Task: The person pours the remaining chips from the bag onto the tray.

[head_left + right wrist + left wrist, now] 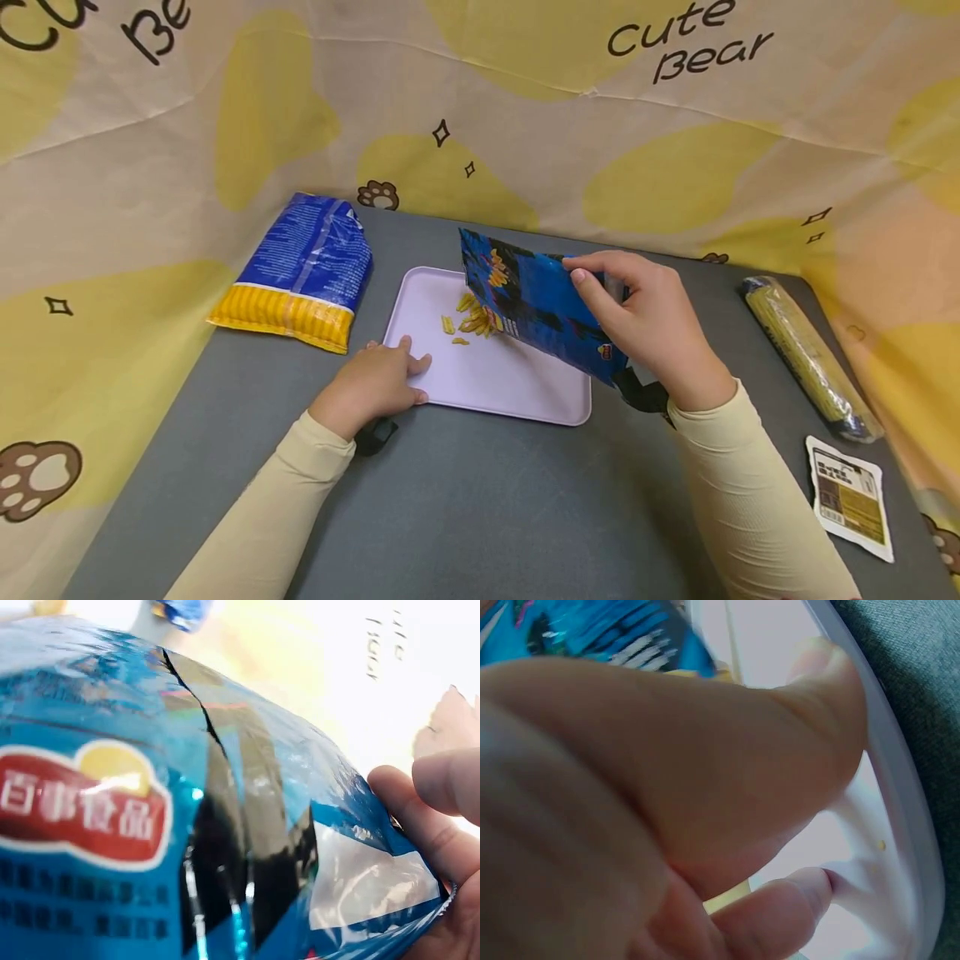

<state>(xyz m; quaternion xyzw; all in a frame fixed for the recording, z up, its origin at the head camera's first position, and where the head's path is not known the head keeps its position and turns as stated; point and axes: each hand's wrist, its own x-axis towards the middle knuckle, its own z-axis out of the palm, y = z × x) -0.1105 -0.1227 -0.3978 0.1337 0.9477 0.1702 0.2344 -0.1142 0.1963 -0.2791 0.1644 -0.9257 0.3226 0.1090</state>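
My right hand (652, 321) grips a blue and black snack bag (536, 296) near its upper right end. The bag tilts down to the left over a pale lilac tray (517, 392). Ridged yellow chips (474, 321) lie in a small pile on the tray under the bag's low end, a few pieces apart. In the right wrist view the crinkled bag (255, 825) bulges, with fingers (420, 825) at its edge. My left hand (371, 383) rests on the tray's near left corner, fingers spread, and its thumb (825, 712) lies at the rim.
A blue and yellow bag (300, 267) lies left of the tray on the grey table (480, 508). At the right are a long clear-wrapped pack (813, 358) of yellowish sticks and a white and brown sachet (851, 500). Printed cloth (525, 108) hangs behind the table.
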